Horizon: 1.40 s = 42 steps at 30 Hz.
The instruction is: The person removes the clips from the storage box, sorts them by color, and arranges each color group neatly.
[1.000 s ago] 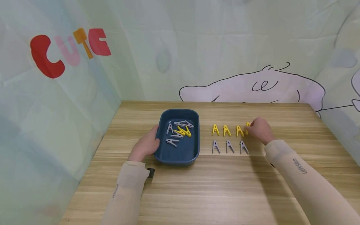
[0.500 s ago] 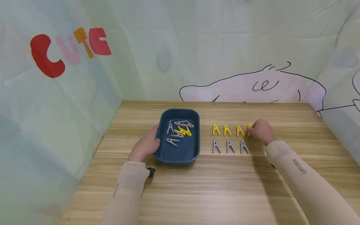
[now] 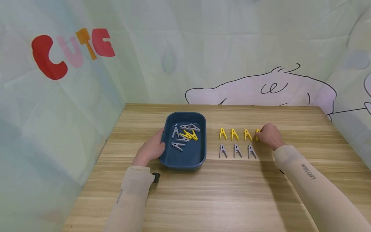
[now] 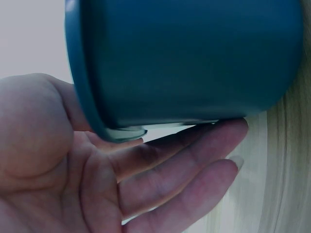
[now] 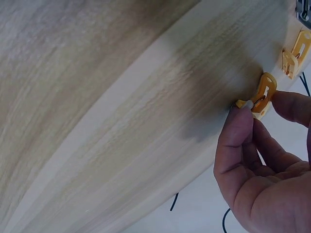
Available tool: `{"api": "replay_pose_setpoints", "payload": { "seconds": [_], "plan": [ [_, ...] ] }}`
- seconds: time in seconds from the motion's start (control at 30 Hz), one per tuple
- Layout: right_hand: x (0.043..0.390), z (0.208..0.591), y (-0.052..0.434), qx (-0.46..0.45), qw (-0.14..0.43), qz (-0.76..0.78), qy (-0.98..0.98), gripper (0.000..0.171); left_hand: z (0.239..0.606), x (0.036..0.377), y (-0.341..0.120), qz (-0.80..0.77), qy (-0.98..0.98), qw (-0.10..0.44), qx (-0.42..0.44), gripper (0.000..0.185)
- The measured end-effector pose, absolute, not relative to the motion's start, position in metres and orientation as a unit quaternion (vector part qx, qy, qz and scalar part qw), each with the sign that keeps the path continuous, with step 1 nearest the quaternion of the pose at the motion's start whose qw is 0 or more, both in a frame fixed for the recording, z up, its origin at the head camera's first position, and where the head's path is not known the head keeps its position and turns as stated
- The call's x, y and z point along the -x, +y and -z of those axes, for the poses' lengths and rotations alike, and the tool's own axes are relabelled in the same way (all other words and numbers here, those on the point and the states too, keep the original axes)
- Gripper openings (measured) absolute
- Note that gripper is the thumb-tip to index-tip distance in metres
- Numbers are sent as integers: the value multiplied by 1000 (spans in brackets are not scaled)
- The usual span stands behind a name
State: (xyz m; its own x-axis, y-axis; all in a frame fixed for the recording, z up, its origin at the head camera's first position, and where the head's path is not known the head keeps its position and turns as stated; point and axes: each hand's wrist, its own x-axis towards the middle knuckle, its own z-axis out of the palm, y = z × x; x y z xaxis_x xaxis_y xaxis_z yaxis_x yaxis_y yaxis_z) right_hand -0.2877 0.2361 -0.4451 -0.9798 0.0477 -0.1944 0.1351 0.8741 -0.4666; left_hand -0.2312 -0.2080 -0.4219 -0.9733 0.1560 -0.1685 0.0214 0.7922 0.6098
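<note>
A dark blue plastic bin (image 3: 186, 158) stands on the table, with several grey clothespins (image 3: 178, 146) and two yellow ones (image 3: 194, 135) lying inside. My left hand (image 3: 148, 150) holds the bin by its left side; in the left wrist view its fingers (image 4: 194, 165) stretch along the outer wall. At the right end of a row of yellow clothespins (image 3: 234, 134), my right hand (image 3: 271, 136) pinches another yellow clothespin (image 5: 266, 94) between thumb and fingers, close over the tabletop. It is partly hidden by the fingers in the head view.
Nearer me than the yellow row, three grey clothespins (image 3: 237, 150) lie in a line. The wood-grain table (image 3: 203, 199) meets a printed cloth backdrop (image 3: 162, 64) at its back and left. A small black object (image 3: 156, 177) shows by the left cuff.
My right hand has shifted slightly right and toward me with the yellow clothespin, which now lines up with the row. The left hand and bin have stayed put.
</note>
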Motion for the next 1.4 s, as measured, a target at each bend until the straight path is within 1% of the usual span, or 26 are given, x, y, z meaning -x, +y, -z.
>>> {"api": "replay_pose_setpoints", "payload": {
  "seconds": [0.47, 0.53, 0.7, 0.83, 0.9, 1.17, 1.3, 1.4],
  "plan": [
    [287, 445, 236, -51, 97, 243, 964, 27, 423, 232, -208, -315, 942, 104, -49, 60],
    [288, 446, 237, -47, 90, 240, 966, 31, 424, 232, -208, -316, 941, 104, -51, 60],
    [288, 440, 232, -37, 54, 220, 973, 33, 424, 232, -208, -317, 941, 105, -51, 60],
    [288, 430, 217, -26, 34, 202, 978, 48, 423, 232, -208, -317, 941, 106, -49, 60],
    [289, 426, 209, -19, 23, 199, 980, 49, 423, 231, -208, -318, 941, 106, -48, 60],
    [290, 417, 176, 47, -41, 199, 978, 42, 422, 232, -207, -314, 943, 103, -49, 60],
    [290, 413, 157, 91, -72, 202, 973, 36, 423, 232, -207, -314, 943, 102, -48, 61],
    [288, 410, 143, 137, -106, 211, 962, 31, 422, 232, -207, -314, 943, 101, -50, 61]
  ]
}}
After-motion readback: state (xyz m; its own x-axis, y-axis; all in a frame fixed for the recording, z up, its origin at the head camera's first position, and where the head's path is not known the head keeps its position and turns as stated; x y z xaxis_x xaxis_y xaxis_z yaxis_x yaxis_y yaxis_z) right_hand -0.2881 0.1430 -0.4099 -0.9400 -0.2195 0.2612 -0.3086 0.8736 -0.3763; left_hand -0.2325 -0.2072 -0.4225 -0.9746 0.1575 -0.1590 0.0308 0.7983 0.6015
